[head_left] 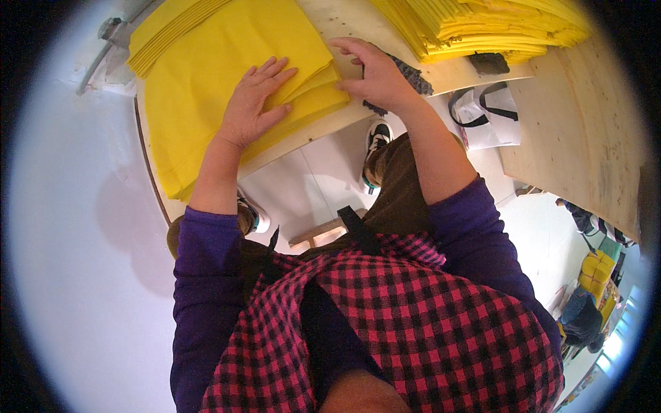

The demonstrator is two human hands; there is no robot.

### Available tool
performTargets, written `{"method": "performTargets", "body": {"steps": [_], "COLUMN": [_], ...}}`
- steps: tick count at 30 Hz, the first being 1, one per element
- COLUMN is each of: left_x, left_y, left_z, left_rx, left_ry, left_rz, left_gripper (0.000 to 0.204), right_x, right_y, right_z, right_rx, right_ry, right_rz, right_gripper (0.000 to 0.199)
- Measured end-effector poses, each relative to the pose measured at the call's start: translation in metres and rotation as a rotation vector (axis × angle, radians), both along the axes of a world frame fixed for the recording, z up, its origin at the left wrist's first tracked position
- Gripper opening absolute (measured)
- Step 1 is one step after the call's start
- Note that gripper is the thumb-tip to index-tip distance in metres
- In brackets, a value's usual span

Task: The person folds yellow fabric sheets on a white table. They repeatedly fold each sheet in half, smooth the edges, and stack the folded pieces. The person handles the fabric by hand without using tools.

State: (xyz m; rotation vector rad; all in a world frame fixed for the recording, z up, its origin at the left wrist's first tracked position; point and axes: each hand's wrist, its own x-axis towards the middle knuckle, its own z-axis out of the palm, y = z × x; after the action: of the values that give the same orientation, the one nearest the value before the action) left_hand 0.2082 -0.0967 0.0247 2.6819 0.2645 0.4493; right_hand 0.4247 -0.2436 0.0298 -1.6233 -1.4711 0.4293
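Note:
My left hand (pixel 258 103) lies flat, fingers stretched out, on a sheet of yellow cloth-like material (pixel 200 103) spread over a pale wooden table. Layered folds of the same yellow material show along its right edge. Just right of that edge is my right hand (pixel 377 74), its thumb and fingers apart in a curve with nothing seen between them. The thumb tip comes close to the yellow edge; whether it touches I cannot tell. Partly hidden behind this hand is a dark grey textured cloth (pixel 413 74).
A neat yellow stack (pixel 179 27) lies at the far left, a thicker one (pixel 475 27) at the far right. Near that one sits a small dark block (pixel 489 63). A white bag (pixel 485 117) with black handles stands below the table's edge (pixel 310 138). A wooden board (pixel 571 124) rises at right.

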Motion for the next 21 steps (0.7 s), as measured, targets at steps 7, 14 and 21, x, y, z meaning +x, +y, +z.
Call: {"method": "performTargets", "body": {"steps": [7, 14, 21], "left_x": [0.001, -0.002, -0.025], "left_y": [0.000, -0.008, -0.029], "left_z": [0.000, 0.006, 0.024], "left_rx": [0.021, 0.054, 0.276], "left_ry": [0.011, -0.002, 0.087], "left_rz": [0.007, 0.047, 0.200], "left_gripper": [0.061, 0.061, 0.059], "right_x": [-0.004, -0.010, -0.013], "right_y": [0.023, 0.024, 0.020], "right_z": [-0.020, -0.017, -0.013], "right_rx": [0.190, 0.129, -0.005], "right_ry": [-0.226, -0.205, -0.058], "right_rz": [0.048, 0.062, 0.040], "right_gripper": [0.047, 0.034, 0.034]}}
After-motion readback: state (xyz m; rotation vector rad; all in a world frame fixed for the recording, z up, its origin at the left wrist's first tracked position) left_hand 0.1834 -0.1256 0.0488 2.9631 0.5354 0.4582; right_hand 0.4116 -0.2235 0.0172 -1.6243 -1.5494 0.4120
